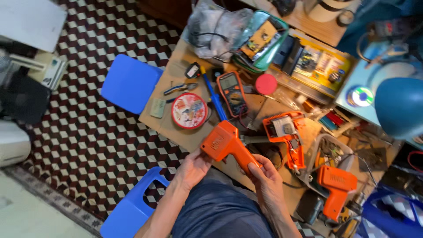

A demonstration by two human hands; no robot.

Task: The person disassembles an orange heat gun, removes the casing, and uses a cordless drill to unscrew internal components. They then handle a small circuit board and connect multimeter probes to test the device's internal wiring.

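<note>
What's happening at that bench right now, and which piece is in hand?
A person seated at a cluttered workbench holds an orange pistol-shaped tool shell in both hands: the left hand grips its butt end, the right hand its handle. Just beyond lie an opened orange tool half with its insides showing, another orange tool, a multimeter, a round red tin and pliers.

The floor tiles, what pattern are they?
The floor tiles show a cube-like pattern in dark red, black and white, best seen in the head view.
</note>
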